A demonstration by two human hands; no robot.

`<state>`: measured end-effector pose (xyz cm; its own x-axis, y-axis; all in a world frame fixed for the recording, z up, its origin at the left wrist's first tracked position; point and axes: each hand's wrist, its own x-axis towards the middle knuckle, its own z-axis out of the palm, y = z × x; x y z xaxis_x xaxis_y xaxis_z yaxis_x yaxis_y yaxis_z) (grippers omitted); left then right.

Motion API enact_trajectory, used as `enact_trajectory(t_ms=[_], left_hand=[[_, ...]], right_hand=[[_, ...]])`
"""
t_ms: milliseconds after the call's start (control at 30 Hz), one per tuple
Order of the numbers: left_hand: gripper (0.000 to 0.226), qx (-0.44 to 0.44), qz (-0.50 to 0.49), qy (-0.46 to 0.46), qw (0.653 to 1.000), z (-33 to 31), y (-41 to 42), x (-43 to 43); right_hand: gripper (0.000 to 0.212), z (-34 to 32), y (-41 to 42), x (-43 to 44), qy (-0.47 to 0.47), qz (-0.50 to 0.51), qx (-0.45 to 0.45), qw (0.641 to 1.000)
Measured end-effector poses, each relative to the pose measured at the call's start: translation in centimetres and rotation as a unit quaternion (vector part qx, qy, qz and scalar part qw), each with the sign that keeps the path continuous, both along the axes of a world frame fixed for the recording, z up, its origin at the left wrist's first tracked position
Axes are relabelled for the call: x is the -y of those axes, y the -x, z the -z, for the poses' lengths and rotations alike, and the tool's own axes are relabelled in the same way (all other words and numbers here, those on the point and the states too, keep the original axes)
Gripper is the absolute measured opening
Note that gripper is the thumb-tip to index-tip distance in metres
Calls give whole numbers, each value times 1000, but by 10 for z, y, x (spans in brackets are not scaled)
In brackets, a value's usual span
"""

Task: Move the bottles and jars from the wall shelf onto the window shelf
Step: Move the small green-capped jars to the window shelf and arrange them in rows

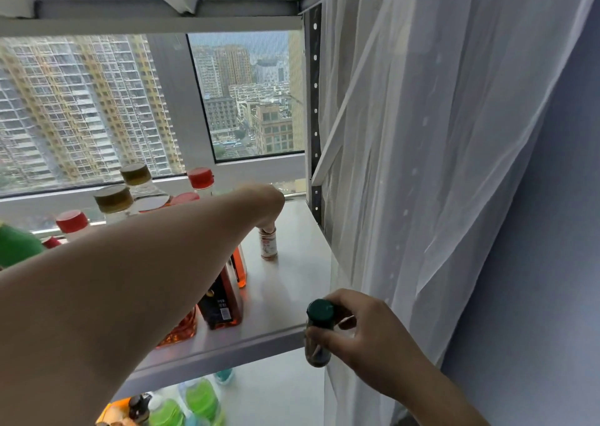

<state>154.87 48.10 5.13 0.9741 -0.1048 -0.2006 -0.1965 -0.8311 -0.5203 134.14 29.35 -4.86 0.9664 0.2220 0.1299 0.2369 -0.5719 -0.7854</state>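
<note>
Up here we face a white shelf [292,283] at a window, with a sheer curtain [438,166] on the right. Our left hand [264,205] pinches the top of a small upright bottle [268,243] on the shelf; our right hand [360,331] grips an upright green-capped jar [319,328] at the shelf's front edge.

My left forearm [136,283] hides most of the amber bottles [224,299], and my left hand [264,203] covers the small jar's [268,244] cap.
</note>
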Motion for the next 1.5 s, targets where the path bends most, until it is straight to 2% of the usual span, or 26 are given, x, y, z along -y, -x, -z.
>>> enact_trajectory(t_ms=[200,400,600,800,967,1100,1267,1400,1500], left_hand=[[29,8,-5,-22,1000,-3,7,3],[21,7,-23,2,1000,-3,11,2],[34,27,-38,19,999,-2,16,-3],[22,20,-39,4,999,-2,22,-3],[32,29,-37,3,999,-5,27,-1],[16,17,-40,5,999,-6,28,0],[19,9,-48,7,999,-11,32,3],[22,42,12,9,999,-31,46,8],[11,100,96,33,990,-59,66,9]], right_hand=[[30,5,-1,-1,4,-1,4,1000],[33,7,-2,-3,3,-2,6,1000],[33,10,-3,-6,-3,-2,8,1000],[34,10,-4,-7,-1,-6,11,1000],[37,12,-5,-7,1,-9,5,1000],[35,13,-6,-6,5,-10,6,1000],[38,11,-9,-9,0,-11,10,1000],[28,-6,-23,-20,-15,-12,18,1000],[25,-18,-43,-35,-23,-5,27,999]])
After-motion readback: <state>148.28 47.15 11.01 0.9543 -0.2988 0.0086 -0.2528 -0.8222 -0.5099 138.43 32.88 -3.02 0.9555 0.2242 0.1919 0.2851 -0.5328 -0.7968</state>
